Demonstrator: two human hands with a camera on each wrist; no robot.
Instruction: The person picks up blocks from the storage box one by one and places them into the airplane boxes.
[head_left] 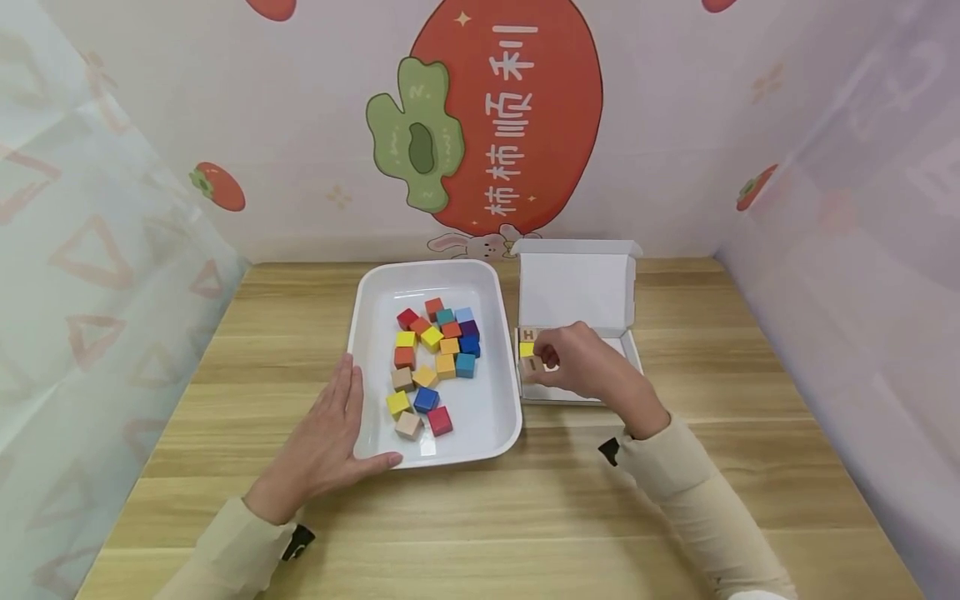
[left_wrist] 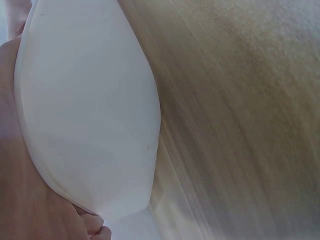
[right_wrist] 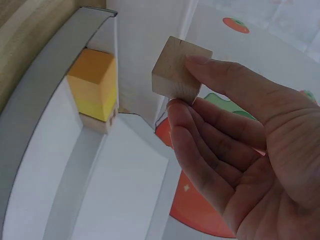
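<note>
My right hand (head_left: 581,358) pinches a plain-wood toy cube (right_wrist: 177,70) between thumb and fingers, above the left side of an open white cardboard box (head_left: 577,287). A dark mark shows on the cube's upper face in the head view. Inside the box, along its left wall, stand an orange cube (right_wrist: 92,67), a yellow cube (head_left: 527,349) and a wooden cube marked H (head_left: 528,334). My left hand (head_left: 326,433) rests on the near left corner of a white tray (head_left: 495,425), fingers extended along its left side and thumb at the front rim.
Several coloured cubes lie loose in the tray, among them a red cube (head_left: 440,421), a blue cube (head_left: 426,400) and a wooden cube (head_left: 408,426). Box and tray stand side by side on a wood-grain table (head_left: 480,533). Printed cloth walls (head_left: 660,150) enclose the table's back and sides.
</note>
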